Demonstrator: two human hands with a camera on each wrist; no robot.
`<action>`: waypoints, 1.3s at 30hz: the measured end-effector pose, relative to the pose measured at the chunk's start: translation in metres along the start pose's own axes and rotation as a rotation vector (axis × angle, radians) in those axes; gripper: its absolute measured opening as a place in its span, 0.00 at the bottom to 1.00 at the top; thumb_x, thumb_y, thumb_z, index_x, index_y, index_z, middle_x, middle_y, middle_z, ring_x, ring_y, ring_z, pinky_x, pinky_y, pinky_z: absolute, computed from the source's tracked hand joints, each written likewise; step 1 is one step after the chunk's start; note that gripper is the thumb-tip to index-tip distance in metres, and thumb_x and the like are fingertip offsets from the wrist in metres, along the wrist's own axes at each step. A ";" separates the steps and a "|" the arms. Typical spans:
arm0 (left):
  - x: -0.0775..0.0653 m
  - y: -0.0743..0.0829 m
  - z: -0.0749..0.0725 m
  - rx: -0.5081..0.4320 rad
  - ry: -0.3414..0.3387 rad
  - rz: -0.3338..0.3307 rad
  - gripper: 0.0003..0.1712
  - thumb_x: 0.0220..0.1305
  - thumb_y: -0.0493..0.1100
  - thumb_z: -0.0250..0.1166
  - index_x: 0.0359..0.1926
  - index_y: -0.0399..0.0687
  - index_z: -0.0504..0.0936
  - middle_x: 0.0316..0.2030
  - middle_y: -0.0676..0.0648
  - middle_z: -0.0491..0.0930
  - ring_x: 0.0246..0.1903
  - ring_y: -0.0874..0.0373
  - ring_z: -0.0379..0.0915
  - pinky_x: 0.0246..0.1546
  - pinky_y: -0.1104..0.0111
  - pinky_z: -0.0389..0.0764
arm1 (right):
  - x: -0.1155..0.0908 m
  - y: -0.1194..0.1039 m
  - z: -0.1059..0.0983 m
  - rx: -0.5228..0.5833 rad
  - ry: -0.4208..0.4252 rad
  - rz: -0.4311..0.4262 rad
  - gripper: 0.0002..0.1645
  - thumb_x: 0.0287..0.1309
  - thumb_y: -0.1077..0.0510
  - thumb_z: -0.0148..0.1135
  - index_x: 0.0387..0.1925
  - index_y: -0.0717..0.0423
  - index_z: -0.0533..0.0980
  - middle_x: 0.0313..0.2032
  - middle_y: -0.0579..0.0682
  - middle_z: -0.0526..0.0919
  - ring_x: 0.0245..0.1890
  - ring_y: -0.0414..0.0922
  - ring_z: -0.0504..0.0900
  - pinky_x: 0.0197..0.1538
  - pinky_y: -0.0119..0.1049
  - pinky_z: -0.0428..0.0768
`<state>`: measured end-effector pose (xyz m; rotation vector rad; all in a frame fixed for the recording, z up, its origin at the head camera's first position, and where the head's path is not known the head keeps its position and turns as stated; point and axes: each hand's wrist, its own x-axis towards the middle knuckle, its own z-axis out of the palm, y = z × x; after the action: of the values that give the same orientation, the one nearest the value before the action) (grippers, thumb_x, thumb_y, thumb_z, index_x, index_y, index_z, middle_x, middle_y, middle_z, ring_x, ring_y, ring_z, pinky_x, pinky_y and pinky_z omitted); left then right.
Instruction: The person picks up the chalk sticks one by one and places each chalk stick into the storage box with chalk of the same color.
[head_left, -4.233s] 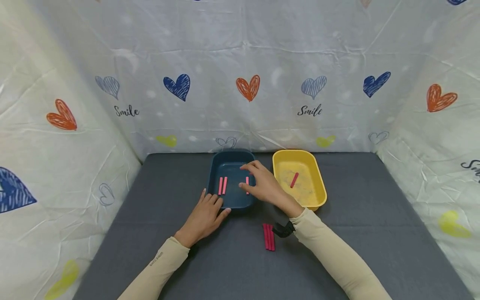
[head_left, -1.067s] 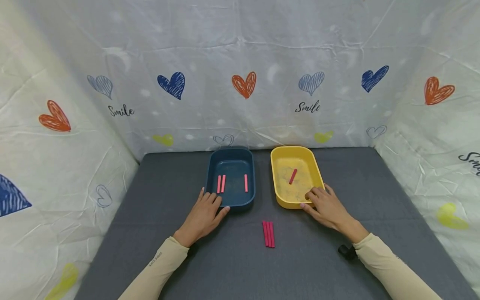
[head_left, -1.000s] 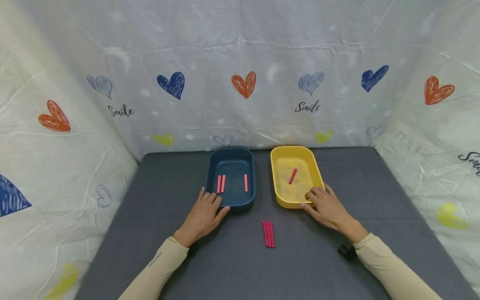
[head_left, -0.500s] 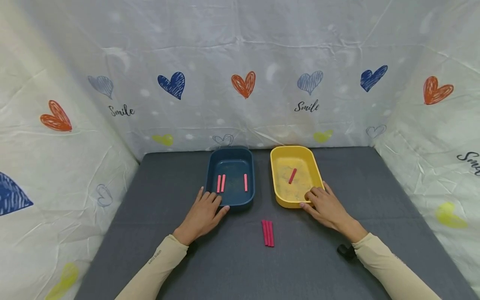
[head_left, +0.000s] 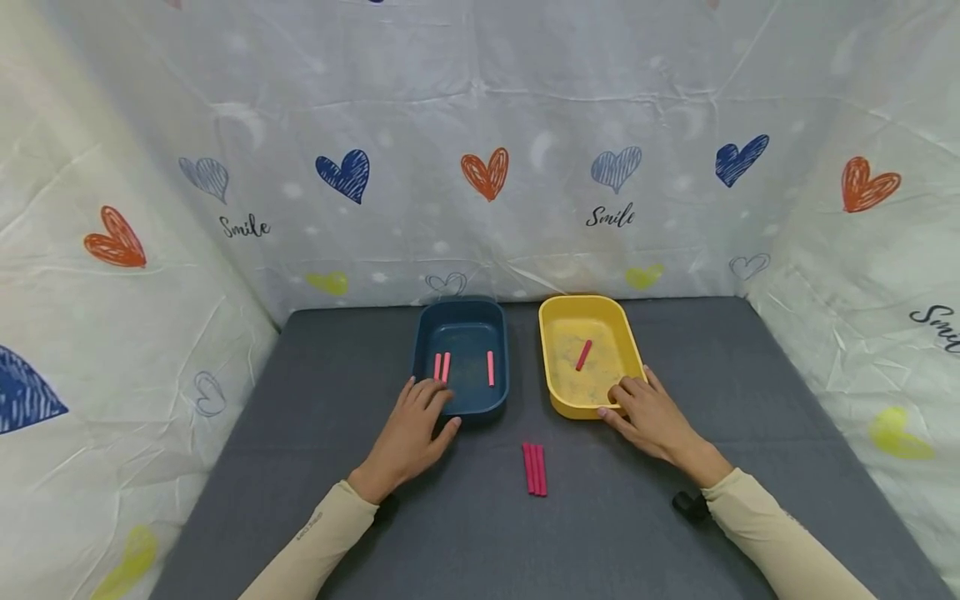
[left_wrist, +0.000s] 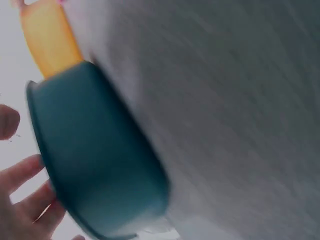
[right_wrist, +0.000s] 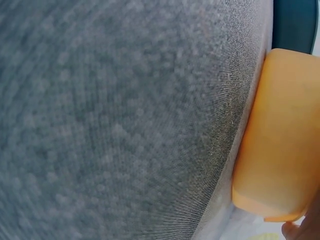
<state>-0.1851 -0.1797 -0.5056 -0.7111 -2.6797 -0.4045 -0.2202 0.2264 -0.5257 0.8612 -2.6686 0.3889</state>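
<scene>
Here's the dark blue, round-cornered rectangular tray point(head_left: 467, 332), center of the frame, with three slim light-pink sticks point(head_left: 491, 368) inside, two at left, one at right. The left hand point(head_left: 408, 429) is at its lower-left corner, fingers spread and thumb apart; whether they touch, I can't tell. Just right of center, the yellow round-cornered tray point(head_left: 603, 346) carries one dark red stick point(head_left: 583, 355), tilted. The right hand point(head_left: 652, 421) has its lower-right corner, fingers bent over the rim, thumb outside! Below and between the trays, three magenta sticks point(head_left: 535, 469) lie side by side on the dark gray cloth point(head_left: 480, 542). Behind, the white heart-print curtain point(head_left: 420, 117) reads "Smile" left and right of center, cut off at the right edge. Lettering on the beige left sleeve point(head_left: 318, 542): too small to read.
</scene>
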 end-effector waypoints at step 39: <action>-0.005 0.097 0.006 -0.704 -0.251 -0.225 0.25 0.66 0.49 0.64 0.62 0.50 0.72 0.59 0.51 0.75 0.61 0.49 0.70 0.63 0.50 0.72 | 0.001 0.001 -0.002 -0.020 -0.017 0.000 0.17 0.66 0.42 0.58 0.29 0.48 0.71 0.27 0.45 0.71 0.34 0.47 0.76 0.71 0.63 0.57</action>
<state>-0.1320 -0.0988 -0.4956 -0.6642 -2.8466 -1.4479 -0.2208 0.2271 -0.5237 0.8627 -2.6834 0.3562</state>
